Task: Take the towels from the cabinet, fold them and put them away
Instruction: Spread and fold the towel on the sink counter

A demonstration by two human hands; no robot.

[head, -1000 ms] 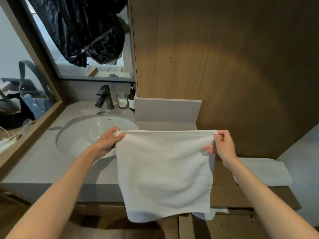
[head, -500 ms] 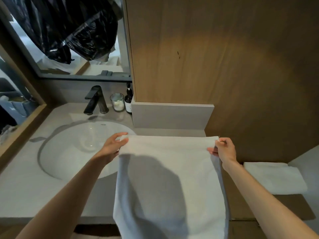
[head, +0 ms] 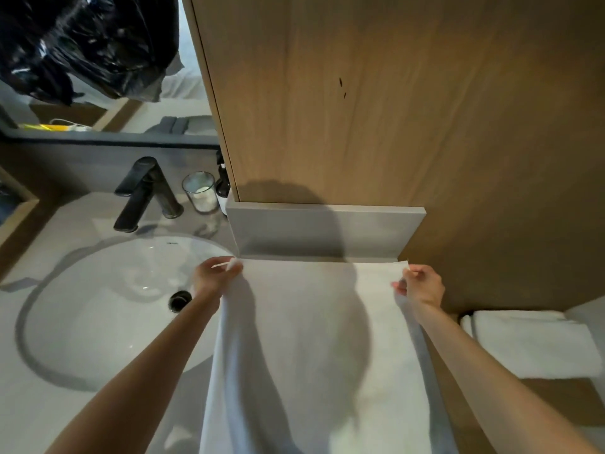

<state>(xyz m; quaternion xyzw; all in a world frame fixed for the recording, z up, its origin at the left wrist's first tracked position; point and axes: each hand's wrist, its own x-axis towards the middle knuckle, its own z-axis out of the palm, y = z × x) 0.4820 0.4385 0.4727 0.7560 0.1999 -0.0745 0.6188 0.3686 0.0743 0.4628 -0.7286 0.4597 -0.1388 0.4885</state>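
Both hands are holding the white towel [head: 314, 348] by its far corners: left hand [head: 214, 277] fingers pinch the left corner, right hand [head: 422, 286] fingers pinch the right. It's spread over the counter [head: 42, 421], right of the sink [head: 98, 309]. A folded towel [head: 530, 345] sits further right.

A black faucet [head: 144, 194] stands behind the white sink [head: 98, 309], with a glass [head: 200, 191] and dark bottle [head: 223, 185] beside it.
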